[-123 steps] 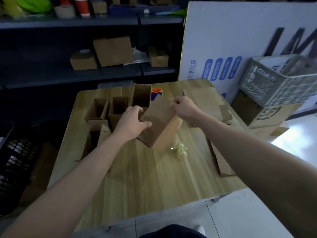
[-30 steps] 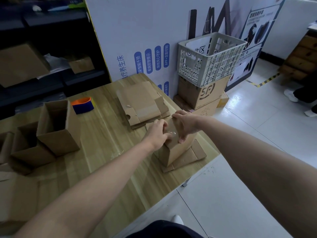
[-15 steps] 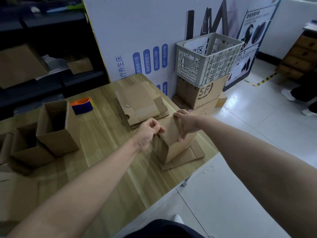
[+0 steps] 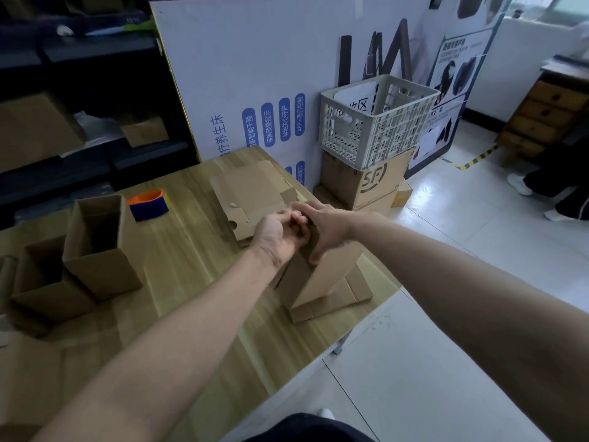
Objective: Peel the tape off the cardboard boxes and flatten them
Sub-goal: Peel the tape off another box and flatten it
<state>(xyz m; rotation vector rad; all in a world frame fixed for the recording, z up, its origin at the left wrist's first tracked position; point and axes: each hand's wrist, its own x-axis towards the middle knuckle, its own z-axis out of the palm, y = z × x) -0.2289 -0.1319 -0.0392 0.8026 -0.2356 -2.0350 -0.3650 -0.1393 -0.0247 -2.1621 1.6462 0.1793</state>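
- Box (image 4: 322, 275) stands tilted at the table (image 4: 178, 260) near edge, long axis upright, its top right under both hands.
- Left hand (image 4: 277, 237) curled, apparently pinching tape I cannot see.
- Right hand (image 4: 325, 228) spread, gripping the box top; I judge it equally near.

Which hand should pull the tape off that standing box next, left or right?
Left, probably. The left hand is curled in a pinch at the top edge of the standing box, while the right hand lies over the top with its thumb down the front face, steadying it. Tape itself is not visible.
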